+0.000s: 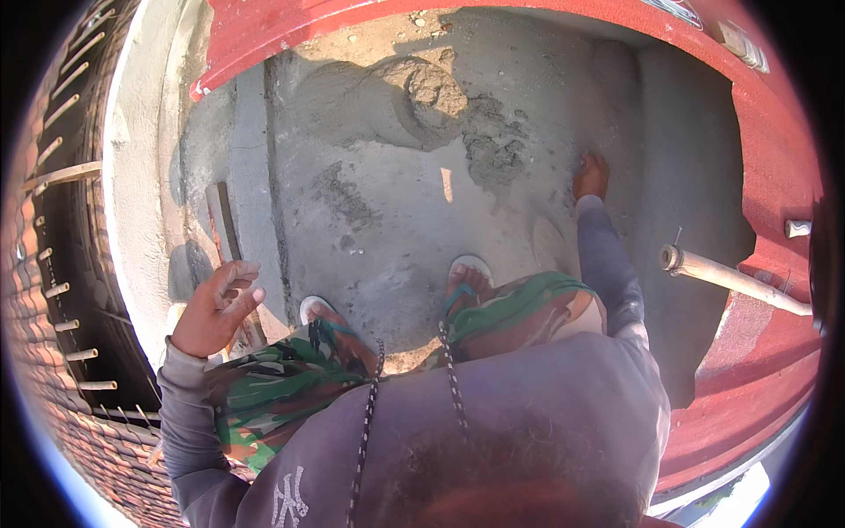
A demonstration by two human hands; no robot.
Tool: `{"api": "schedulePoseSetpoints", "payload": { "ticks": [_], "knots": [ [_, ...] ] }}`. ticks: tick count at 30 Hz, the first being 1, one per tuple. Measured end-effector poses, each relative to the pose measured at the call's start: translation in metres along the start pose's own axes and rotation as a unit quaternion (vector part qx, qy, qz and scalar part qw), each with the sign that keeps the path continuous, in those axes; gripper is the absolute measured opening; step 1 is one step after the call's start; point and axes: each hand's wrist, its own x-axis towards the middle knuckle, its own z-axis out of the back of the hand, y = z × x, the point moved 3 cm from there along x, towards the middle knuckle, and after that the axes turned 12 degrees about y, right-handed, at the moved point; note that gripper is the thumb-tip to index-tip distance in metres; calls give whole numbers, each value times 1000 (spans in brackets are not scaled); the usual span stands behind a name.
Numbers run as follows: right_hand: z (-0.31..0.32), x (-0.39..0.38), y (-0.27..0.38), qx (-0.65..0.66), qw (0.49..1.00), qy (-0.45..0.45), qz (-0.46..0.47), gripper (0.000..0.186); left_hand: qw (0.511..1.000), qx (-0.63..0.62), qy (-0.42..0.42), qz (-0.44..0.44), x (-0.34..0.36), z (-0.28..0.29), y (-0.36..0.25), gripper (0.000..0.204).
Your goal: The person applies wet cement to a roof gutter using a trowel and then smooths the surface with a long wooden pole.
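Head view: the right hand [591,176] reached down to the grey cement surface [387,238], fingers pressed against it beside a mound of wet mortar [493,150]; whether it gripped anything could not be told. The left hand [216,308] hung open and empty above the ledge [145,220], near a wooden strip [222,220]

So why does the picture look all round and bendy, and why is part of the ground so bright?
Head view: the fisheye lens bends straight edges, so the red wall and the brick wall curve toward a black rim. Strong sun lights the upper part of the grey cement floor, while the person's shadow darkens the lower part. The left hand and right hand look sharp, not blurred.
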Motion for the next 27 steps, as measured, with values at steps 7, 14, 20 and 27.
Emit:
{"api": "schedulePoseSetpoints", "payload": {
  "ticks": [7,14,20,27],
  "knots": [
    [-11,-7,24,219,974,-3,-65,16,990,-114,82,-30,43,-24,-7,47],
    [12,54,176,598,781,167,-70,15,992,-109,51,-46,44,-25,-6,48],
    [-39,185,275,402,896,191,14,25,983,-173,-65,16,-10,-13,48,48],
    [-72,279,338,85,978,144,127,35,945,-264,-159,109,-82,-55,94,47]
  ]
}}
